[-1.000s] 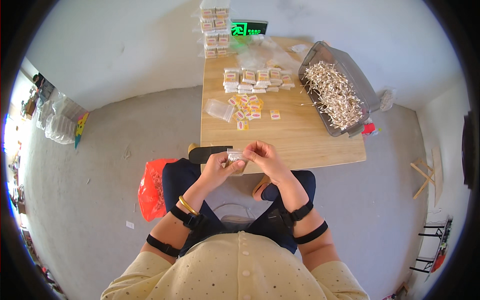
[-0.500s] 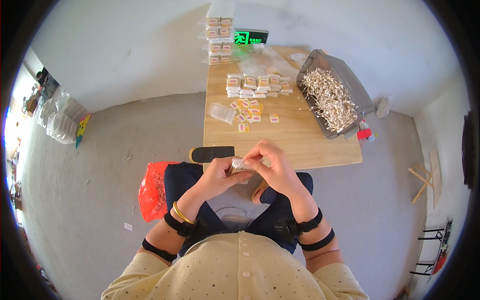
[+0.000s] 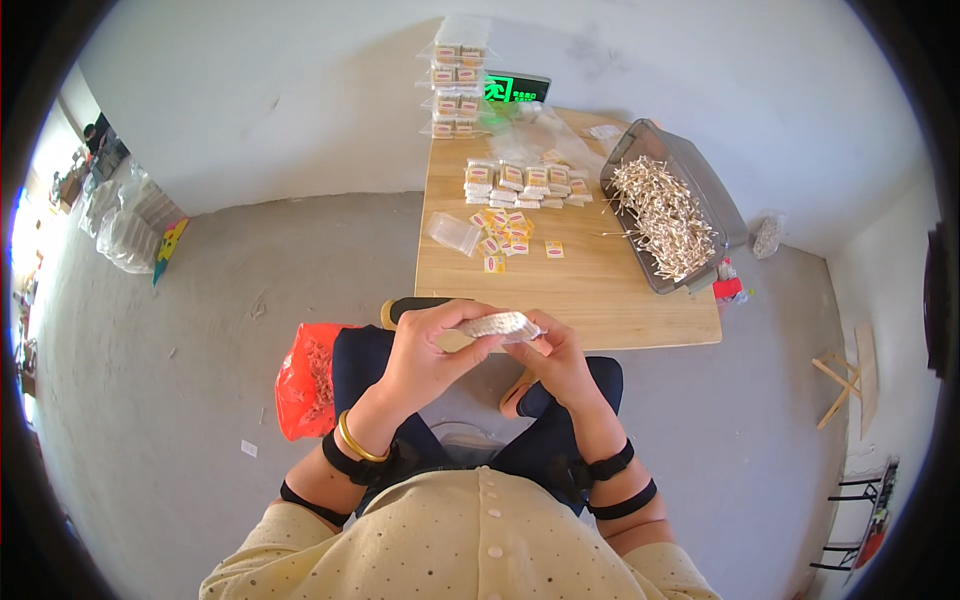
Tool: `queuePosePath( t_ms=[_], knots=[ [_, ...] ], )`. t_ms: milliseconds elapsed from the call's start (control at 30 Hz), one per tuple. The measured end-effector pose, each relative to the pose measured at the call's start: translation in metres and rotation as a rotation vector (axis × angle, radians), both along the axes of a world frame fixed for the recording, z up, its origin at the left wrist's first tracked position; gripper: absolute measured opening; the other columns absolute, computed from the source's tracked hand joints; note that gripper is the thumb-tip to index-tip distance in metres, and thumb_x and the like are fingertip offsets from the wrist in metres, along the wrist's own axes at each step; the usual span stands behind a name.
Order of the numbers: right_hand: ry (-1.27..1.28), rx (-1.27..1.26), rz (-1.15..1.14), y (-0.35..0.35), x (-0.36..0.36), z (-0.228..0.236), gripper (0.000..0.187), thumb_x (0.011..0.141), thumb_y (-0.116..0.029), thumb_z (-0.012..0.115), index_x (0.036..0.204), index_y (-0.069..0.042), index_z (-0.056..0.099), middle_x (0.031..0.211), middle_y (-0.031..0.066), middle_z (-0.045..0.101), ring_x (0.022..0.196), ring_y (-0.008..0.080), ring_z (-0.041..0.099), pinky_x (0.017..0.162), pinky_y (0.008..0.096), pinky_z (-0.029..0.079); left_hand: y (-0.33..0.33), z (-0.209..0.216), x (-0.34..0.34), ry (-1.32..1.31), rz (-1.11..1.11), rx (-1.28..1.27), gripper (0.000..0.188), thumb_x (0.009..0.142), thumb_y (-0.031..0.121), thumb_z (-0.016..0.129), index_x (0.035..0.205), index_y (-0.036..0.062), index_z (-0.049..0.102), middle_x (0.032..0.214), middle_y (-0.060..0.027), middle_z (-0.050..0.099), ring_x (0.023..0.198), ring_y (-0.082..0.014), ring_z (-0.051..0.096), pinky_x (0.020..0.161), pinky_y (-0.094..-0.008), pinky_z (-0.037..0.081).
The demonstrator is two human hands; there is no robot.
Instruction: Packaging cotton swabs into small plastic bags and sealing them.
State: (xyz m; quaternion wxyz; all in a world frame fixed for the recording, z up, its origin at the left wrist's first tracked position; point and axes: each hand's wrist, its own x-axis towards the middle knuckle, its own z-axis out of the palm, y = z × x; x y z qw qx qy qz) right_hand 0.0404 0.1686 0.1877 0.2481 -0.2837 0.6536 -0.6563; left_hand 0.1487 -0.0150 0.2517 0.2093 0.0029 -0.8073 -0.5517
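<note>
A small pack of cotton swabs (image 3: 492,325) is held between my two hands over my lap, just off the table's near edge. My left hand (image 3: 420,350) is closed on its left side, thumb below and fingers above. On the opposite end, my right hand (image 3: 556,362) pinches the pack with thumb and fingertips. Beyond them on the table lie loose yellow-and-white cards (image 3: 508,228) and clear plastic bags (image 3: 453,234). Behind these sit rows of filled swab packs (image 3: 510,178). At the right, a grey tilted bin (image 3: 728,205) holds a heap of loose swabs (image 3: 660,222).
A tall stack of bagged packs (image 3: 460,78) stands at the wooden table's (image 3: 570,305) far left corner, beside a green-lit sign (image 3: 515,90). A red plastic bag (image 3: 297,395) rests on the floor left of my legs. A folding wooden stand (image 3: 845,385) is at right.
The pack has risen slightly and turned so the swab ends face up. My right hand has moved down from over the top to the pack's right end. The view has shifted a little.
</note>
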Motion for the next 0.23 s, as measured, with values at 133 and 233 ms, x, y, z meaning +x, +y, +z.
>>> queuePosePath(
  t_ms=[133, 233],
  knots=[
    [-0.160, 0.020, 0.048, -0.0007, 0.0017, -0.0018, 0.017, 0.097, -0.009, 0.069, 0.113, -0.006, 0.070, 0.101, -0.0013, 0.071, 0.096, 0.0063, 0.061, 0.089, 0.0251, 0.048, 0.0040, 0.0052, 0.0024, 0.113, -0.076, -0.074, 0.031, 0.084, 0.003, 0.081, 0.114, 0.0055, 0.075, 0.105, -0.0107, 0.078, 0.089, -0.0238, 0.077, 0.079, -0.0303, 0.059],
    [-0.129, -0.086, 0.098, -0.0031, -0.0002, -0.0084, 0.018, 0.097, -0.012, 0.071, 0.114, -0.008, 0.070, 0.102, -0.0012, 0.071, 0.094, 0.0056, 0.061, 0.087, 0.0205, 0.050, 0.0041, 0.0071, 0.0053, 0.124, -0.090, -0.161, 0.036, 0.083, 0.004, 0.083, 0.118, 0.0081, 0.076, 0.105, -0.0102, 0.078, 0.092, -0.0214, 0.077, 0.080, -0.0306, 0.059]
  ],
)
